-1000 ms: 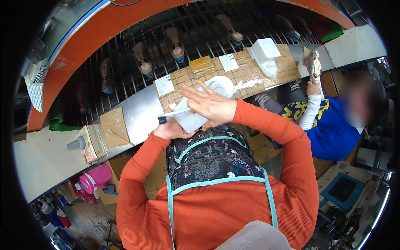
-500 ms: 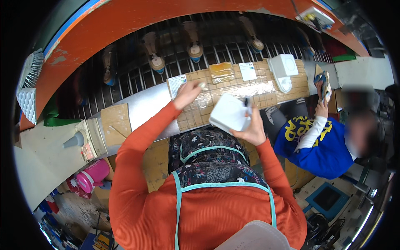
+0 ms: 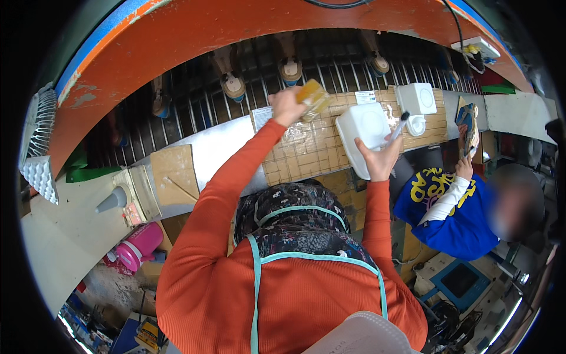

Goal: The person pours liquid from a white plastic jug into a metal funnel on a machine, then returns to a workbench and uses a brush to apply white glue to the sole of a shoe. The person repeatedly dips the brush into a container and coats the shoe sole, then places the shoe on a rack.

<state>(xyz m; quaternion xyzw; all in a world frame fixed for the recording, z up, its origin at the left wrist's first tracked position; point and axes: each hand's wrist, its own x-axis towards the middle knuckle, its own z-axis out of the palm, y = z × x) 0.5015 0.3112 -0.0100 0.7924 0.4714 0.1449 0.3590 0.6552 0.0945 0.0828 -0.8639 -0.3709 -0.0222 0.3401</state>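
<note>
A white tub [image 3: 361,131] and a brush [image 3: 397,130] were clamped in the right hand [image 3: 381,158], the brush's long axis slanted, its dark tip pointed away and rightward. Farther off, by the board's [image 3: 292,156] far edge, a tilted yellow block [image 3: 313,99] was pinched by the nearer left hand [image 3: 286,107], just right of its fingers; its long axis could not be told.

Two tubs [image 3: 361,128]; at least five shoes [image 3: 233,87]

Left of the container [image 3: 364,125] is the block [image 3: 315,97]; behind the cardboard [image 3: 298,156], rollers [image 3: 335,75].
</note>
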